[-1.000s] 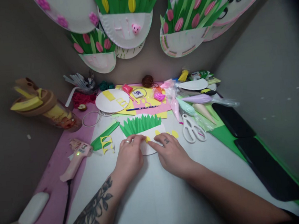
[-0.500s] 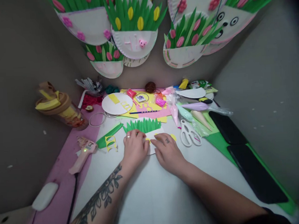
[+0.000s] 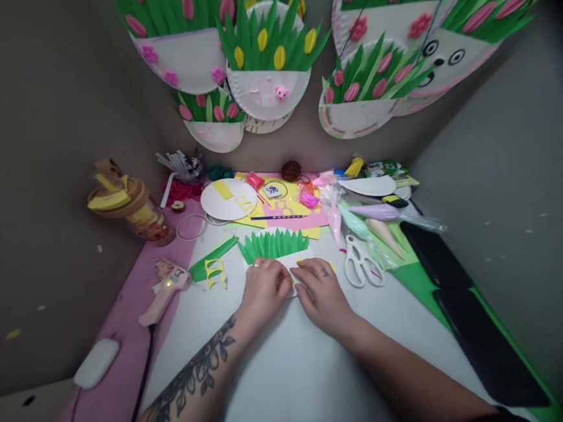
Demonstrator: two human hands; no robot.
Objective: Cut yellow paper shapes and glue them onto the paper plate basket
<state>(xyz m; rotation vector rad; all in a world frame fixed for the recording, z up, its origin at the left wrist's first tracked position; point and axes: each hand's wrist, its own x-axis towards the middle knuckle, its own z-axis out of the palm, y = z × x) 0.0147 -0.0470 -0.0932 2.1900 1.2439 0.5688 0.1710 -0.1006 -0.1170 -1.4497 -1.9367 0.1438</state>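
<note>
A half paper plate (image 3: 299, 259) with green paper grass (image 3: 273, 243) glued along its top lies on the white table (image 3: 283, 360). My left hand (image 3: 264, 289) rests on the plate's left part with fingers curled, and my right hand (image 3: 321, 290) rests on its right part. The fingertips of both hands meet at a small yellow paper petal (image 3: 301, 266), mostly hidden by them. Another yellow petal (image 3: 332, 266) peeks out by my right knuckles.
White scissors (image 3: 362, 261) lie right of my hands; a pink glue gun (image 3: 165, 289) with its light on and yellow paper scraps (image 3: 215, 272) lie left. Piping bags (image 3: 372, 213), a round plate (image 3: 228, 199) and craft supplies crowd the back. Finished tulip plates (image 3: 269, 75) hang on the wall.
My hands stay on the half plate, their fingertips drawn closer together over the yellow petal. The camera has tilted up, so more of the hanging plates shows.
</note>
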